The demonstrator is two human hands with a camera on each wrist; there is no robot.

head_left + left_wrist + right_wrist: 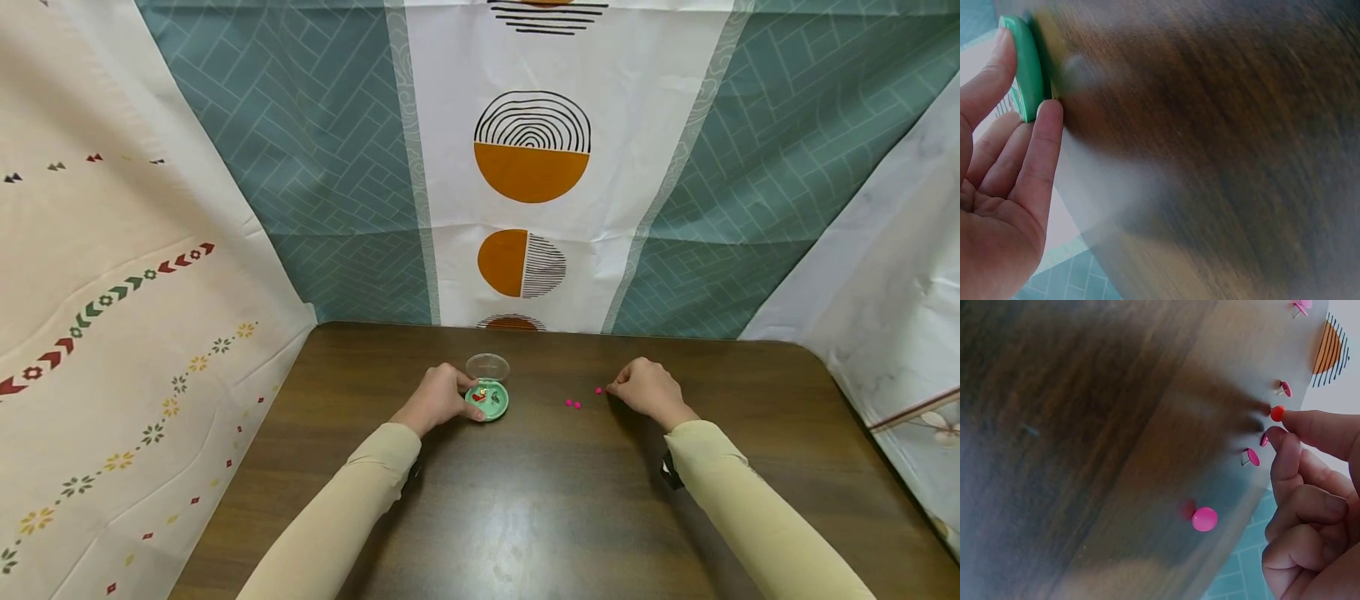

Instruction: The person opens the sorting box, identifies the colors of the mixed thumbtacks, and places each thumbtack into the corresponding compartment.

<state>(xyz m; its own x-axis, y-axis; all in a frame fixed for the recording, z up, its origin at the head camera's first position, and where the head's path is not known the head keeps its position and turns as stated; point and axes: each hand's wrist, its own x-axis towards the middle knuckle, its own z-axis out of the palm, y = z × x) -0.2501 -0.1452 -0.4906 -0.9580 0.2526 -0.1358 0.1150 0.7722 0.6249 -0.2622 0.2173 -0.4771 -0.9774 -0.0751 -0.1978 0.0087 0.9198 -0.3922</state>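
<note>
My left hand (438, 397) holds a small round green case (501, 401) by its rim, thumb at the near side and fingers at the far side. Its clear lid (487, 365) stands open at the back, and small red, dark and pale pieces (480, 397) lie inside. In the left wrist view the case's green side (1030, 75) shows between thumb and fingers. Over the table's right part, my right hand (647, 390) has its fingers curled. Its thumb tip touches an orange-red thumbtack (1277, 413), beside a pink thumbtack (1264, 439) near the index fingertip; whether it pinches either is unclear.
More pink thumbtacks lie loose on the dark wooden table (525, 500): one tack (1204, 519) head-up, another tack (1252, 456) on its side, and a tack (1285, 389) past the thumb. Between the hands sits a pink tack (568, 402). A patterned curtain (525, 275) hangs behind the table.
</note>
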